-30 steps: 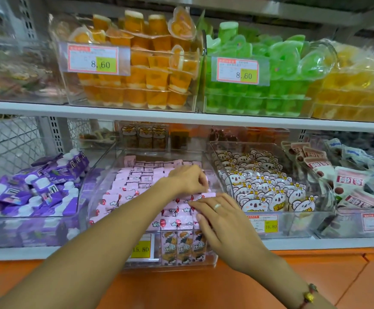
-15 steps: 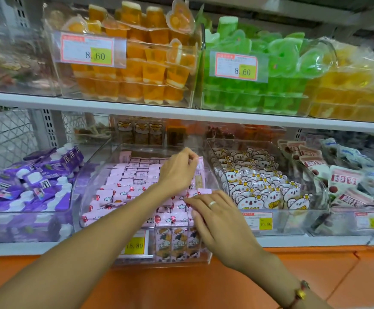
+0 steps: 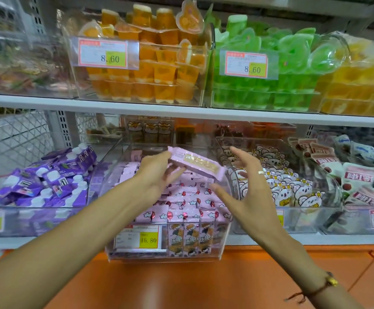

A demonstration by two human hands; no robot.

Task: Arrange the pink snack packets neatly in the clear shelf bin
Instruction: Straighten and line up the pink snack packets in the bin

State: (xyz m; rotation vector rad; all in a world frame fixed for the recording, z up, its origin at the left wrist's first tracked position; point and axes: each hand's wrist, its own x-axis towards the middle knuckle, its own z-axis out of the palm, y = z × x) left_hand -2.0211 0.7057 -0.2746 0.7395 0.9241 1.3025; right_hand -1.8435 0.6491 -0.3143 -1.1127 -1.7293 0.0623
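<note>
Head view: mid-rearranging, with one pink packet (image 3: 196,163) lifted above the clear bin (image 3: 224,246), pinched by left hand (image 3: 157,175) fingers, while right hand (image 3: 251,192) hovers beside, fingers spread apart and empty. Next, probably lowering that packet flat into a far-row gap among pink packets (image 3: 188,204). Unlike a second ago, no longer pressing the rows; both hands raised.

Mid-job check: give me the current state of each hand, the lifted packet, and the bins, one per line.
Left hand: grips one lifted pink snack packet.
Pink snack packet: raised above the bin, tilted, back side up.
Right hand: open, fingers spread, holding nothing.
Clear plastic shelf bin: open-topped, holding rows of pink packets.
Purple pouch bin: pouches piled loosely.
Koala-print packet bin: packets standing in rows.
</note>
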